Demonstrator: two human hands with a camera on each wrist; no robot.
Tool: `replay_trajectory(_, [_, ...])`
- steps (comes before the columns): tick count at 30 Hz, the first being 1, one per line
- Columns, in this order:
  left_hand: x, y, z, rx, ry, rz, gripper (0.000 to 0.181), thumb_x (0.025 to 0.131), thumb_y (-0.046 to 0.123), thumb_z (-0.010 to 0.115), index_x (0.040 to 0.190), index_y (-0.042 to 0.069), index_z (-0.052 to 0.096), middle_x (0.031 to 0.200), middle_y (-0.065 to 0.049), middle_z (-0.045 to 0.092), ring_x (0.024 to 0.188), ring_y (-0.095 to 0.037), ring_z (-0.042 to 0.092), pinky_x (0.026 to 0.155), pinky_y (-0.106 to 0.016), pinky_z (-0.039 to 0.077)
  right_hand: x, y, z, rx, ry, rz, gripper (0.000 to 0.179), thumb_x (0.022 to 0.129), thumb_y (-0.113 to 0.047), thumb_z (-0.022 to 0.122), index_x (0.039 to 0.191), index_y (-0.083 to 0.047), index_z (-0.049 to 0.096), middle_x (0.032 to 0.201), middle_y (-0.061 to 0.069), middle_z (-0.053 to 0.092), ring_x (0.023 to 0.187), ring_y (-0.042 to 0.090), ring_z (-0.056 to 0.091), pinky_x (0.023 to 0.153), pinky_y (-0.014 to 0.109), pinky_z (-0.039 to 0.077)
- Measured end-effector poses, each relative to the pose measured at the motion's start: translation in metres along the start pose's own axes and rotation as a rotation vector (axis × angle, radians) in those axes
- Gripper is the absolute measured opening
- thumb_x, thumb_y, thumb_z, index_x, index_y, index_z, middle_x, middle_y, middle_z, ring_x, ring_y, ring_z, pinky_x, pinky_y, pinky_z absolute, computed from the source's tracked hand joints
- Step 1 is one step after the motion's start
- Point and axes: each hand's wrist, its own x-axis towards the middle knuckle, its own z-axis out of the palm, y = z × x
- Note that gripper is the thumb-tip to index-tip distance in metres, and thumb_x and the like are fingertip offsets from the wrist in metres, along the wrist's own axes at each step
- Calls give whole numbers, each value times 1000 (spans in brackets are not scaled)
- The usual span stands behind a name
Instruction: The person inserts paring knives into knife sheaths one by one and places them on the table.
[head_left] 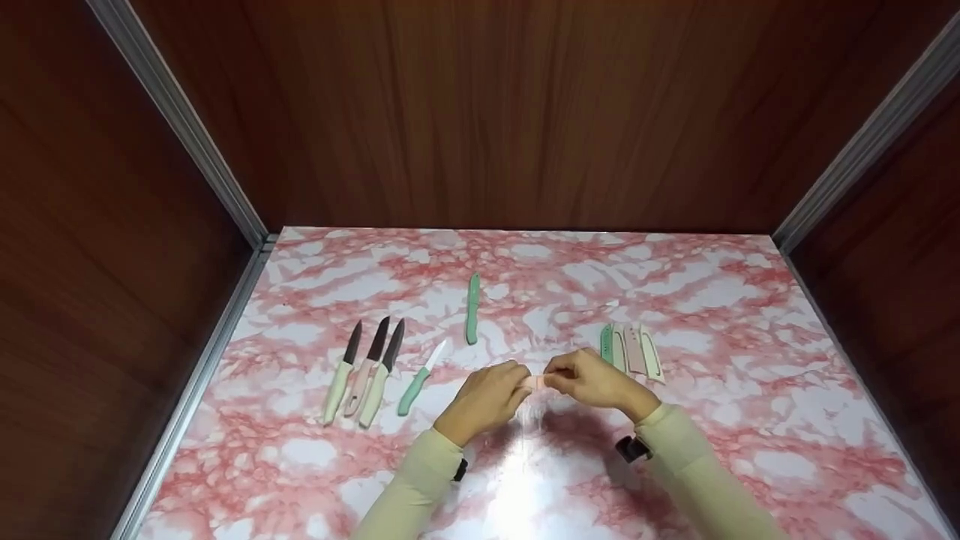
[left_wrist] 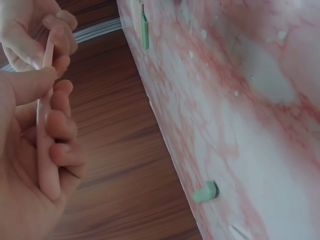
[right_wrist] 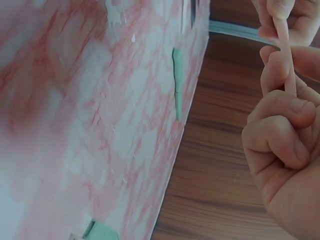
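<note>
Pink tool (left_wrist: 46,170) is held over the bench (head_left: 300,487) midway between its side edges, left grip (head_left: 487,397) curled round its thick end, right grip (head_left: 596,379) pinching the other; judged light, stiff, slightly slippery, best held by the thick end.

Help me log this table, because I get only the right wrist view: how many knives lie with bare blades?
Observer: Four in the head view: three dark-bladed knives and one white-bladed knife.
Operator: How does the left hand hold the pink piece?
Observer: In the left wrist view, its fingers curl around the thick end.
Operator: What lies beside the right hand?
Observer: In the head view, a row of blade covers in green, cream and pink.
</note>
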Motion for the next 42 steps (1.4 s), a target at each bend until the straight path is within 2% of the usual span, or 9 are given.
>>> replay_trajectory(4, [0, -2, 0, -28, -22, -18, 12, 94, 26, 59, 93, 14, 58, 76, 7, 48, 63, -7, 43, 57, -25, 40, 1, 1, -1, -6, -23, -7, 13, 91, -12, 60, 85, -7, 70, 62, -7, 55, 52, 2, 46, 51, 22, 42])
replay_trajectory(9, [2, -4, 1, -7, -40, -16, 12, 94, 28, 58, 90, 17, 55, 70, 8, 44, 61, -8, 42, 55, -25, 37, 1, 1, -3, -35, -29, 17, 11, 91, -14, 60, 84, -12, 69, 62, -12, 53, 52, 1, 44, 51, 22, 41])
replay_trajectory(15, [3, -7, -3, 18, -58, -5, 16, 96, 30, 54, 89, 17, 51, 69, 7, 42, 59, -8, 40, 54, -24, 35, -1, 6, -6, -16, -45, 51, 16, 94, -22, 58, 87, -12, 69, 64, -7, 56, 53, 3, 45, 53, 23, 42])
replay_trajectory(19, [6, -12, -5, 4, -60, -14, 17, 96, 30, 54, 88, 16, 51, 70, 7, 44, 59, -8, 41, 54, -25, 35, -6, 13, -12, -13, -21, 81, 23, 97, -30, 54, 89, -12, 67, 65, -3, 56, 54, 5, 45, 54, 25, 42])
replay_trajectory(24, [10, -24, -8, -8, -47, -59, 16, 97, 28, 54, 87, 15, 52, 71, 5, 46, 62, -11, 46, 56, -29, 39, -20, 23, -21, -36, 16, 157, 24, 98, -30, 52, 97, -9, 64, 65, -1, 56, 54, 6, 45, 52, 26, 40])
replay_trajectory(29, [21, -39, -8, 4, 1, -163, 15, 97, 23, 53, 88, 11, 51, 71, -1, 49, 62, -17, 52, 55, -33, 43, -33, 33, -21, -53, 17, 200, 20, 97, -23, 54, 100, -6, 65, 64, -3, 55, 53, 6, 44, 53, 26, 41])
replay_trajectory(34, [39, -49, -6, 19, 32, -319, 11, 96, 15, 54, 93, 5, 54, 76, -10, 57, 68, -27, 61, 56, -39, 48, -41, 39, -14, -72, -15, 179, 20, 97, -25, 54, 96, -8, 65, 63, -9, 51, 51, 4, 40, 51, 24, 39])
replay_trajectory(36, [48, -51, -4, 10, 27, -390, 10, 95, 11, 53, 98, 2, 56, 80, -14, 60, 72, -31, 63, 58, -40, 50, -42, 39, -13, -77, -19, 175, 20, 97, -26, 54, 95, -9, 65, 63, -10, 50, 51, 3, 40, 50, 24, 38])
replay_trajectory(42, [75, -56, 5, -47, -15, -589, 26, 91, 5, 53, 115, -4, 54, 96, -20, 61, 88, -36, 63, 72, -42, 52, -46, 37, -11, -100, -4, 161, 15, 96, -22, 55, 91, -11, 65, 64, -11, 51, 54, 2, 41, 52, 24, 39])
